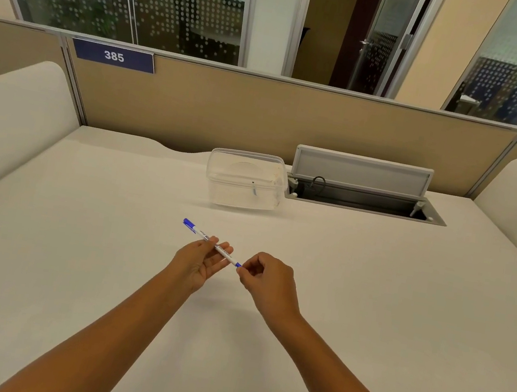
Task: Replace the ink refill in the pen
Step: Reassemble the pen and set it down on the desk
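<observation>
A white pen [202, 233] with a blue cap at its far-left end and a small blue piece at its near-right end is held above the middle of the white desk [72, 251]. My left hand [197, 264] grips the barrel from below, fingers curled around it. My right hand [265, 281] pinches the blue end piece between thumb and forefinger. The pen slants from upper left to lower right. No separate ink refill shows on the desk.
A clear plastic box [246, 180] with a lid stands behind the hands near the back of the desk. To its right a cable hatch [362, 192] is flipped open. A tan partition [262, 118] closes the back; padded white dividers flank both sides.
</observation>
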Demonstrator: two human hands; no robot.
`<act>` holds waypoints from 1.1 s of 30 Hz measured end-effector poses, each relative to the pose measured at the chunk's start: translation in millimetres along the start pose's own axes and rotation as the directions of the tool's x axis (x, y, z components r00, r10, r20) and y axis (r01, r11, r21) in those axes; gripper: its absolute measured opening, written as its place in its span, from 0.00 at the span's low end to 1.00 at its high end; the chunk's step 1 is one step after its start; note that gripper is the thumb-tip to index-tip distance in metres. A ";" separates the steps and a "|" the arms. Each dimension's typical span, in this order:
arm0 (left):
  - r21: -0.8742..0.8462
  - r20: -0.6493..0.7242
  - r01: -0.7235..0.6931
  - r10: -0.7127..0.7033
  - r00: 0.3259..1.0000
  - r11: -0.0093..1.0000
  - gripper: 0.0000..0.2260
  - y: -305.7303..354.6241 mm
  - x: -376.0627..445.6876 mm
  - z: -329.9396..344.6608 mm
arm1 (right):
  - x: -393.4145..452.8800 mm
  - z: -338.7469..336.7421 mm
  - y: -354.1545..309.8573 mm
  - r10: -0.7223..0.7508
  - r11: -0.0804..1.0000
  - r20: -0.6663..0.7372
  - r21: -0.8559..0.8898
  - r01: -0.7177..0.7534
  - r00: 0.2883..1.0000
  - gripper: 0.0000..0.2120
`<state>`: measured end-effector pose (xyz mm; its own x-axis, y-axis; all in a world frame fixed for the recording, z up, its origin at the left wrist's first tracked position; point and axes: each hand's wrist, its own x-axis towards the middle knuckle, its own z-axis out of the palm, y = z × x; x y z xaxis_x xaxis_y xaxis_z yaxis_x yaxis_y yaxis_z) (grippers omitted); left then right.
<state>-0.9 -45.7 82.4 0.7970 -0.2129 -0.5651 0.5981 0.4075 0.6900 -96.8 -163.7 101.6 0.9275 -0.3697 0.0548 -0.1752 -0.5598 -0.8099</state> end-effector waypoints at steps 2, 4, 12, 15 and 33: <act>-0.027 0.016 -0.004 0.004 1.000 1.000 0.04 -3.5 -1.3 4.3 | -0.4 2.2 0.7 -0.032 0.999 -0.034 0.041 0.033 0.999 0.04; -0.065 0.006 -0.012 0.012 1.000 0.998 0.04 -3.8 -1.6 6.6 | -1.4 2.9 2.5 -0.041 0.994 -0.049 0.100 0.046 0.998 0.05; -0.077 0.009 -0.043 0.044 0.999 0.996 0.04 4.0 -2.3 9.5 | -4.3 2.3 9.6 -0.112 0.979 -0.130 0.159 0.132 0.985 0.03; -0.103 0.026 -0.044 0.047 0.999 0.994 0.04 4.2 -4.4 12.1 | -5.5 2.4 11.6 -0.164 0.977 -0.154 0.111 0.182 0.974 0.04; -0.126 0.075 -0.055 0.065 0.995 0.990 0.05 -6.2 -7.9 22.0 | 1.1 -4.2 25.0 -0.125 0.964 -0.214 0.204 0.169 0.969 0.04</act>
<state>-9.0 -66.0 92.6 0.8382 -0.2521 -0.4837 0.5380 0.5276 0.6574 -101.6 -181.2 83.8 0.8501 -0.4468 0.2787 0.0549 -0.4512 -0.8907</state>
